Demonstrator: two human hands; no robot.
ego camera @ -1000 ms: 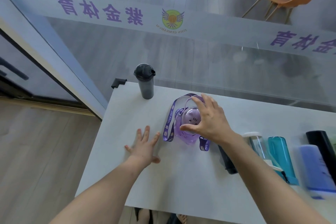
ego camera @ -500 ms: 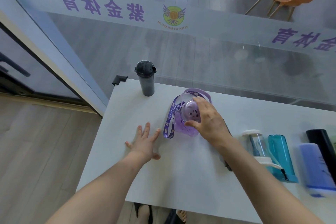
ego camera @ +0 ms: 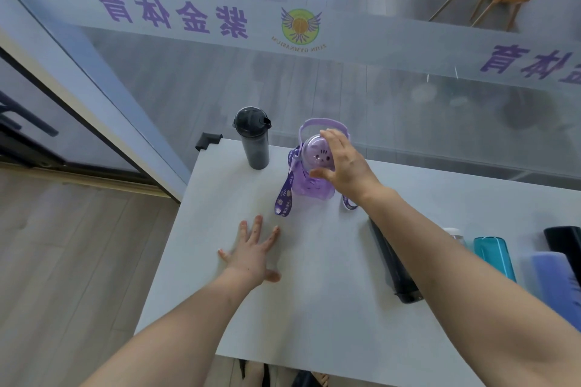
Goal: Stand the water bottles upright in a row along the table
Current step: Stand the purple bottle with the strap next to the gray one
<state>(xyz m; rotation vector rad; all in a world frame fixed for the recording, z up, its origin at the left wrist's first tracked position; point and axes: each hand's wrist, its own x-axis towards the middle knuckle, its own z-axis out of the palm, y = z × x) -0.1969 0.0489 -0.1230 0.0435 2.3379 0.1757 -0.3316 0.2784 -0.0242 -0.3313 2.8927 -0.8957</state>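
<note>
Gripping the domed translucent purple bottle [ego camera: 309, 173]: right hand [ego camera: 345, 166].

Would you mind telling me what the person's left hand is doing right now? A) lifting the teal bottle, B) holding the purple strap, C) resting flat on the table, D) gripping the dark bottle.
C: the left hand lies palm-down, fingers spread, on the bare table, touching no bottle.

Two bottles [ego camera: 253, 138] upright — others [ego camera: 493, 256] lying.

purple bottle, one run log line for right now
right hand grips purple bottle upright beside dark bottle | left hand flat on table | other bottles lying
</note>
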